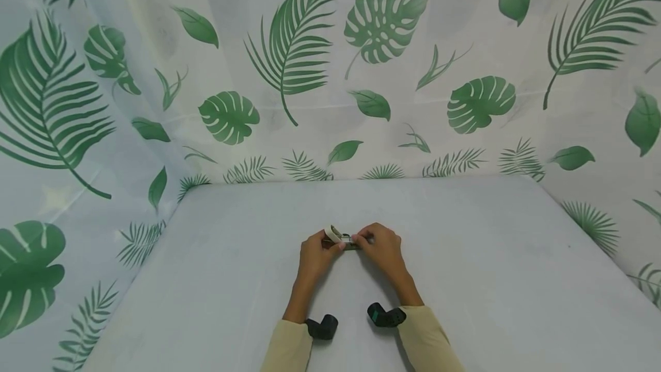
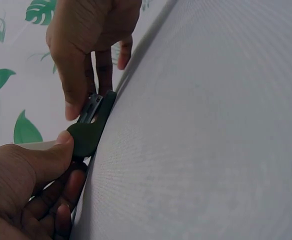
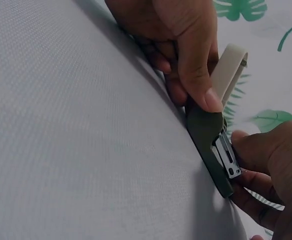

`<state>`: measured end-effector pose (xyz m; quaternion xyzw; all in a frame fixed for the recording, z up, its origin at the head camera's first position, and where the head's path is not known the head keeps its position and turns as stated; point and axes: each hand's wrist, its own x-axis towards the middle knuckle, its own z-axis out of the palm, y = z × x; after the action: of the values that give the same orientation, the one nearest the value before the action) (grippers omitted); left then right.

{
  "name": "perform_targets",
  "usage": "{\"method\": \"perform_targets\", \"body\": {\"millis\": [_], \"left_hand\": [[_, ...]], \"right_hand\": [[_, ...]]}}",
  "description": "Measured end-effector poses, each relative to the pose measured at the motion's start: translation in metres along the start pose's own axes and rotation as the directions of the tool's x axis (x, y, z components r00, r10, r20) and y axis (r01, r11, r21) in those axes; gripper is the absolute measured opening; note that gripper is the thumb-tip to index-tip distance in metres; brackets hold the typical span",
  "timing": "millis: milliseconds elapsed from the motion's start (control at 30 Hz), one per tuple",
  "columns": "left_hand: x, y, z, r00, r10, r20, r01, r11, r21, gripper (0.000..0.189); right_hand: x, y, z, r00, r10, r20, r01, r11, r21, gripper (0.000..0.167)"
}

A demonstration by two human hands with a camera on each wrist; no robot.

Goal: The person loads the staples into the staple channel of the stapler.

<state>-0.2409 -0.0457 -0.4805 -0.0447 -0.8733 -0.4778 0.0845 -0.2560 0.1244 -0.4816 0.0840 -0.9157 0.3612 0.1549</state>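
A small stapler [image 1: 347, 240] stands opened on the white table, its cream top cover [image 3: 228, 72] swung up and back from the dark green base [image 3: 206, 125]. Between them the metal staple magazine [image 3: 227, 154] lies exposed. My left hand [image 1: 314, 256] grips the hinge end, its thumb pressed against the green side. At the front end, my right hand [image 1: 383, 248] has thumb and fingers on either side of the magazine and base tip, pinching there. Whether a strip of staples lies under the right fingertips is hidden.
The white tabletop [image 1: 232, 280] spreads around both hands. Leaf-printed curtain [image 1: 320, 125] hangs along its back and both sides. A black wrist camera [image 1: 322, 327] sits on the left wrist, another black camera [image 1: 384, 316] on the right.
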Motion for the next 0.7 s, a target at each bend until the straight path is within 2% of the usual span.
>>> {"method": "perform_targets", "body": {"millis": [233, 367, 567, 700], "left_hand": [[0.0004, 0.0012, -0.0007, 1.0, 0.012, -0.007, -0.012, 1.0, -0.004, 0.026], [0.0005, 0.0015, -0.001, 1.0, 0.002, -0.009, -0.002, 1.0, -0.009, 0.026], [0.001, -0.0002, -0.0003, 1.0, 0.008, -0.008, -0.008, 1.0, 0.004, 0.027], [0.0013, -0.0011, -0.0002, 1.0, 0.015, -0.011, -0.015, 1.0, 0.002, 0.026]], "right_hand": [[0.0018, -0.0044, -0.0031, 1.0, 0.007, -0.015, -0.007, 1.0, 0.016, 0.015], [0.001, -0.0019, -0.0022, 0.999, -0.032, -0.018, 0.032, 0.999, 0.039, 0.01], [-0.0017, 0.0017, -0.0013, 0.992, -0.123, 0.037, 0.123, 0.992, 0.005, 0.009], [-0.0013, 0.0043, -0.0016, 0.989, -0.137, 0.065, 0.137, 0.991, -0.003, 0.01]]}}
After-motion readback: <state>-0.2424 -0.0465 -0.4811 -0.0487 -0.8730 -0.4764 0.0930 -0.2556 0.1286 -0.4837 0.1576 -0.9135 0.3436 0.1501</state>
